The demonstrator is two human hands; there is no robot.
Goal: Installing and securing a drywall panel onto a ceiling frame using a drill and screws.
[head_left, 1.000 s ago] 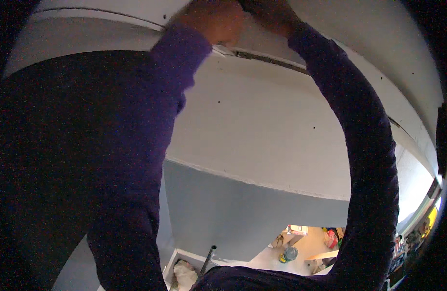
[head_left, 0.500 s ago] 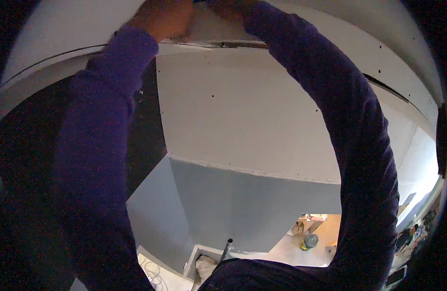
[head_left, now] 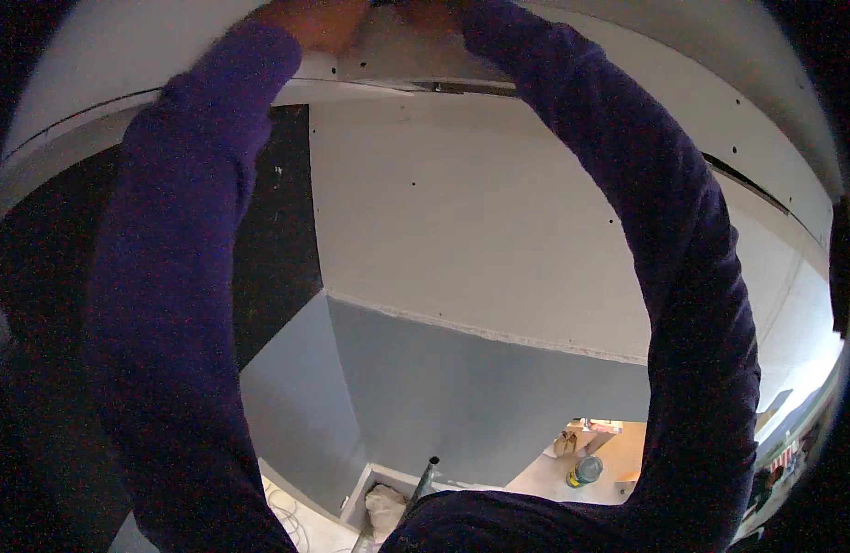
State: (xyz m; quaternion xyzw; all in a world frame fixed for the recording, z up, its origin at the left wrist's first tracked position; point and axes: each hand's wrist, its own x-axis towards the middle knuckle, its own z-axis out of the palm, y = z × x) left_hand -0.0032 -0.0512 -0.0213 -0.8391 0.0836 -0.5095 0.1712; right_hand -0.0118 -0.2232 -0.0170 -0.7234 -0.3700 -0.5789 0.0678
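Both my arms, in purple sleeves, reach straight up to a white ceiling panel (head_left: 388, 64). My left hand (head_left: 314, 18) presses against the panel at the picture's top edge, blurred and partly cut off. Only a sliver of my right hand (head_left: 434, 7) shows beside it, also at the panel. Whether either hand holds anything is hidden by the frame edge. A dark seam (head_left: 462, 88) with a gap runs just below the hands, where the panel meets the white wall board (head_left: 480, 212).
The white board has small dark screw holes; below it the wall is painted grey (head_left: 462, 387). A black panel (head_left: 277, 212) stands at the left. Far below on the floor are a white bag (head_left: 385, 507), loose cables (head_left: 282, 511), a dark pole (head_left: 423, 479) and a round can (head_left: 584, 472).
The view has swung, so the black panel and the wall corner now sit further left and more floor shows. Both hands stay up at the ceiling panel, shifted slightly right.
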